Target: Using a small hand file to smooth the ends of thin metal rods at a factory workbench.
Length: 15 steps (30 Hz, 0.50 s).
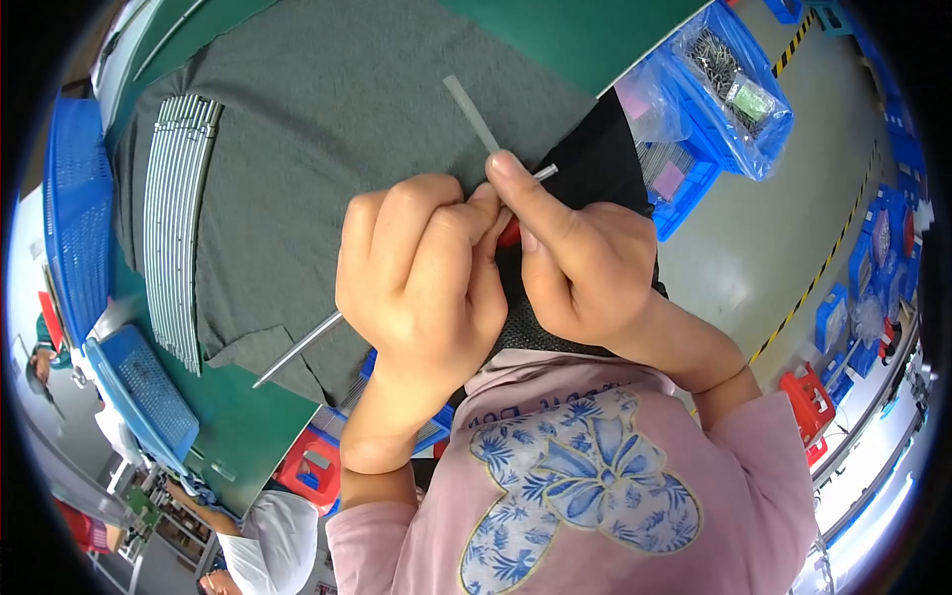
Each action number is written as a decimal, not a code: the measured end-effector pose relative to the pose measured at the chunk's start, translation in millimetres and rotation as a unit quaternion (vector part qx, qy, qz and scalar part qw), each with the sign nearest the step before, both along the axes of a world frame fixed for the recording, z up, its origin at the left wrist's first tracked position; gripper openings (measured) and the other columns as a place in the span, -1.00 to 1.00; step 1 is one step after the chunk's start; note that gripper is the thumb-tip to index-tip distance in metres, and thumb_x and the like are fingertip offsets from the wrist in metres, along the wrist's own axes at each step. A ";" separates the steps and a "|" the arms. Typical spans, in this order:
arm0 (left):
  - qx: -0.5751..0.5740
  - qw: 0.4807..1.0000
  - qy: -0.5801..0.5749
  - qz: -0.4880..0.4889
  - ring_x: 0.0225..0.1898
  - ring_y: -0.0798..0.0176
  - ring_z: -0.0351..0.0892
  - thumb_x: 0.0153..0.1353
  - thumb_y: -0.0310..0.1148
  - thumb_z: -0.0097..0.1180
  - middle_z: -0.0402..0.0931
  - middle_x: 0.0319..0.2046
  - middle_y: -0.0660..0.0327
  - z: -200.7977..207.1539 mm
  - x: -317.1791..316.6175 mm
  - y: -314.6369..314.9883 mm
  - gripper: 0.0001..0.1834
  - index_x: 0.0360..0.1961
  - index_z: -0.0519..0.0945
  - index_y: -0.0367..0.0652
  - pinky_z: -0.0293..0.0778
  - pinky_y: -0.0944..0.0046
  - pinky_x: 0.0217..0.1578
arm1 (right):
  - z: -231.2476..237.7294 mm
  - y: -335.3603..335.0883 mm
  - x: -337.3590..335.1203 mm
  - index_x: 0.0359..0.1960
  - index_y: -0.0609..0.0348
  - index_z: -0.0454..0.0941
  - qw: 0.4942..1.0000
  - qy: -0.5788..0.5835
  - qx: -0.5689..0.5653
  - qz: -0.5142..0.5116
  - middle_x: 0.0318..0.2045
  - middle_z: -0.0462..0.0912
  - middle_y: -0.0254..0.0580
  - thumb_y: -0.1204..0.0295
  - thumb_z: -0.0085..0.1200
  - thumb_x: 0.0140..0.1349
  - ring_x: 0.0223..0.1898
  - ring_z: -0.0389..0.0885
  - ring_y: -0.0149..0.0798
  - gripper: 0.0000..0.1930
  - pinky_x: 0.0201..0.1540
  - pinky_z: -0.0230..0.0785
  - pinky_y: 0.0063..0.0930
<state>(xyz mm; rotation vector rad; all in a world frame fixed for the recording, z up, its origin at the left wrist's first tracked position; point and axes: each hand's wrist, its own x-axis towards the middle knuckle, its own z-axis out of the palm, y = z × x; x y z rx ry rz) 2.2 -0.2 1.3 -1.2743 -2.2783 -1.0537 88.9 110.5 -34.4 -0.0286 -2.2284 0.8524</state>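
My left hand (421, 263) is closed round a thin silvery metal rod (297, 349), which slants from the lower left up to the right. The rod's far tip shows beyond my fingers, beside my right index finger. My right hand (590, 263) pinches at the same spot, fingertips meeting those of the left. A narrow flat grey strip (470, 112) sticks up and leftward from its fingertips, over the grey cloth (327, 109). Where strip and rod meet is hidden by my fingers. A small red patch shows between the hands.
A row of similar metal rods (177, 238) lies on the cloth at left. Blue baskets (144, 392) line the left side of the green table (595, 30). At right stands a blue bin (778, 109) of small metal parts. Red stools (309, 471) and another person (273, 540) are at lower left.
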 end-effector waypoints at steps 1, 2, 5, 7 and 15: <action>0.000 1.000 0.000 0.000 -0.51 0.20 0.38 -0.25 -0.58 0.27 0.46 -0.50 0.25 -0.7 0.2 -1.1 -0.82 -0.53 0.57 -0.19 0.33 0.27 -0.55 | -2.5 -2.9 4.9 0.03 0.35 0.54 1.000 0.000 0.000 0.000 -0.73 0.39 -0.43 0.64 0.03 -0.10 -0.81 0.26 -0.43 -0.48 -0.72 0.14 -0.49; 0.002 1.000 -0.006 -0.003 -0.51 0.20 0.38 -0.26 -0.58 0.27 0.46 -0.50 0.25 -3.2 -0.6 0.0 -0.81 -0.53 0.57 -0.19 0.33 0.27 -0.54 | -7.7 -3.9 15.5 0.04 0.34 0.54 1.000 -0.010 0.010 -0.005 -0.74 0.38 -0.44 0.64 0.03 -0.10 -0.81 0.27 -0.43 -0.48 -0.71 0.14 -0.50; -0.003 1.000 -0.012 -0.008 -0.51 0.19 0.39 -0.26 -0.58 0.27 0.47 -0.49 0.24 -5.0 0.3 -0.2 -0.81 -0.52 0.58 -0.20 0.34 0.26 -0.54 | -10.5 -2.4 44.1 0.04 0.34 0.54 0.998 -0.056 0.008 0.014 -0.76 0.36 -0.44 0.63 0.04 -0.09 -0.81 0.27 -0.43 -0.48 -0.71 0.15 -0.51; -0.005 1.000 -0.016 -0.014 -0.51 0.19 0.39 -0.26 -0.58 0.28 0.47 -0.49 0.24 -1.1 -0.5 -1.8 -0.81 -0.52 0.58 -0.20 0.34 0.26 -0.54 | -9.3 2.1 40.8 0.04 0.31 0.54 0.998 -0.054 0.031 0.025 -0.76 0.36 -0.44 0.63 0.05 -0.09 -0.81 0.28 -0.43 -0.47 -0.71 0.15 -0.50; -0.009 1.000 -0.018 0.001 -0.51 0.19 0.39 -0.24 -0.60 0.30 0.47 -0.49 0.24 -3.4 1.2 0.6 -0.82 -0.57 0.54 -0.20 0.33 0.28 -0.54 | -9.9 2.4 38.1 0.07 0.34 0.51 0.997 -0.077 0.017 0.022 -0.71 0.44 -0.42 0.62 0.05 -0.07 -0.79 0.30 -0.43 -0.47 -0.70 0.17 -0.51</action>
